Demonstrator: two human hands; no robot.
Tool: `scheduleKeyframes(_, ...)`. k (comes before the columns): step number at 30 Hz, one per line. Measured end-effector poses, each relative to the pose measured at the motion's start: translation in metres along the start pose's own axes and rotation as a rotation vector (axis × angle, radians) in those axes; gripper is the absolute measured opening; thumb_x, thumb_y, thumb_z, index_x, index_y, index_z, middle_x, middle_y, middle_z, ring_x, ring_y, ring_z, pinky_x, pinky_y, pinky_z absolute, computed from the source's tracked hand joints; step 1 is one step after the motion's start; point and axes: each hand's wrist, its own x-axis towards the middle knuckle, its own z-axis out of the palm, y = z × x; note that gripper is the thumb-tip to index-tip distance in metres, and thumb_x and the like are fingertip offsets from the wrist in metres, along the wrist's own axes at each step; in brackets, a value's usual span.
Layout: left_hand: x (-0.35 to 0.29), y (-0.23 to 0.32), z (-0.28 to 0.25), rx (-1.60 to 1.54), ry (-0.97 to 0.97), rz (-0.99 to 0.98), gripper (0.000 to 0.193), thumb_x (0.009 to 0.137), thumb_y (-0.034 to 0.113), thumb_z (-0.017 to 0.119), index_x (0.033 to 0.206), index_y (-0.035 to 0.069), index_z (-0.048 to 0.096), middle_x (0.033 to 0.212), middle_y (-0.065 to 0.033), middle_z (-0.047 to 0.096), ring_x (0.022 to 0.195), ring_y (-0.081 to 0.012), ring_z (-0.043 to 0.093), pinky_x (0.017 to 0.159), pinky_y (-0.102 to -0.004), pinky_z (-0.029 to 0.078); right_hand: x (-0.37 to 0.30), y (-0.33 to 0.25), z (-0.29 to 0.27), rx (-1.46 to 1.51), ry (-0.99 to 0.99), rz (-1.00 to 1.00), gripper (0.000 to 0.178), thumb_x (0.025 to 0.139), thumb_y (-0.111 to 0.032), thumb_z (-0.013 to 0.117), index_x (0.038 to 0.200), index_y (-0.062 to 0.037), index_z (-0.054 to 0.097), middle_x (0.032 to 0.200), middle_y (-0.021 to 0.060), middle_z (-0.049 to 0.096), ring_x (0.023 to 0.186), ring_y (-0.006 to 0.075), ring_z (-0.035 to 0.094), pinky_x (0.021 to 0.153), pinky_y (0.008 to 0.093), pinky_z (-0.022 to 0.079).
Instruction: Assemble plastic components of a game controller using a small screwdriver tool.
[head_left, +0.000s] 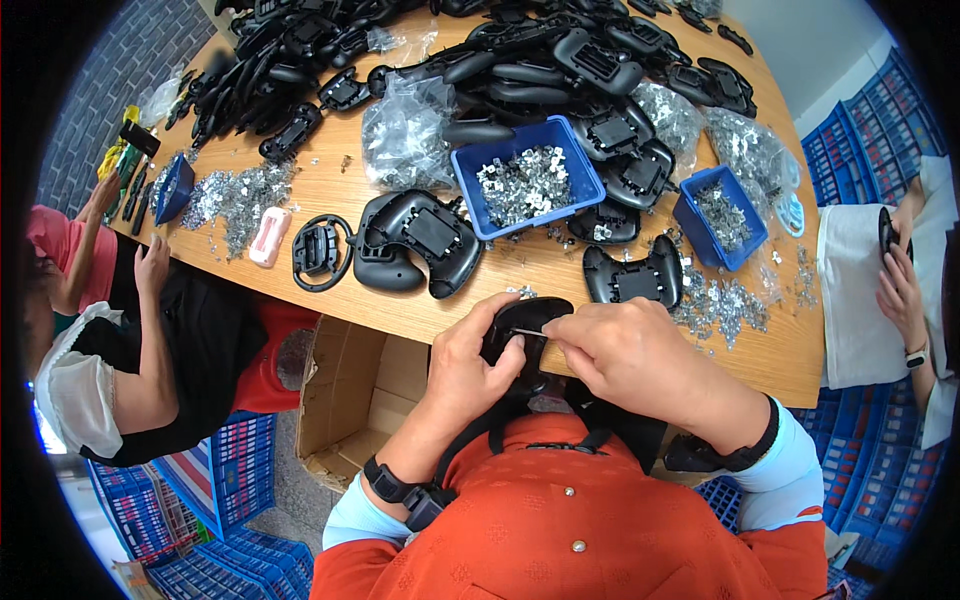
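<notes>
though half-hidden, shell (530,312) in left hand (463,358)

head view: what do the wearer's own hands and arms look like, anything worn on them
The left hand and right hand are ungloved. A black strap with a chunky black device rings the left wrist; a wide black band rings the right. Light blue fabric cuffs meet orange-red fabric sleeves.

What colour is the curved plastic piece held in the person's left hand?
The curved plastic piece is black, as the head view shows.
</notes>
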Motion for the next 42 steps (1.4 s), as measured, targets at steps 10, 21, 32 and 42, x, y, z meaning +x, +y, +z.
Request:
scheduleKeyframes(10, 0.002, -0.005, -0.002, 0.05, -0.011, 0.133, 0.046, 0.083, 0.001, 0.062, 0.128, 0.001, 0.057, 0.101, -0.0154, 0.07, 0.089, -0.02, 0.069, 0.079, -0.0302, 0.053, 0.005, -0.002, 0.0, -0.041, -0.034, -0.007, 0.009, 0.082, -0.011, 0.061, 0.084, -0.003, 0.064, 0.079, 0.0145, 0.068, 0.074, 0.0342, 0.068, 0.063, 0.0466, 0.054)
scheduleKeyframes(21, 0.0, -0.007, -0.008, -0.192, -0.088, -0.155, 0.044, 0.091, 0.003, 0.06, 0.134, 0.001, 0.049, 0.113, -0.0089, 0.064, 0.099, -0.0118, 0.059, 0.086, -0.0272, 0.048, -0.011, -0.001, 0.007, 0.119, 0.214, 0.002, 0.012, 0.083, -0.012, 0.065, 0.092, -0.0056, 0.068, 0.078, 0.0116, 0.067, 0.07, 0.0306, 0.067, 0.06, 0.0418, 0.053)
scheduleKeyframes(32, 0.004, -0.015, 0.002, -0.443, -0.048, -0.261, 0.041, 0.093, 0.003, 0.059, 0.132, -0.001, 0.049, 0.105, -0.0092, 0.066, 0.094, -0.0113, 0.06, 0.081, -0.0262, 0.05, -0.056, 0.024, 0.059, 0.103, 0.152, -0.023, 0.024, 0.08, -0.013, 0.07, 0.105, -0.0133, 0.071, 0.068, 0.0045, 0.057, 0.056, 0.0232, 0.061, 0.049, 0.0352, 0.049)
scheduleKeyframes(42, 0.006, -0.017, -0.005, -0.529, -0.071, -0.337, 0.043, 0.091, 0.002, 0.062, 0.133, -0.002, 0.051, 0.11, -0.0087, 0.065, 0.098, -0.0108, 0.061, 0.083, -0.0247, 0.051, -0.05, 0.033, 0.064, 0.287, 0.133, -0.043, 0.026, 0.079, -0.009, 0.069, 0.105, -0.0109, 0.072, 0.071, 0.0062, 0.061, 0.062, 0.025, 0.063, 0.055, 0.0349, 0.051)
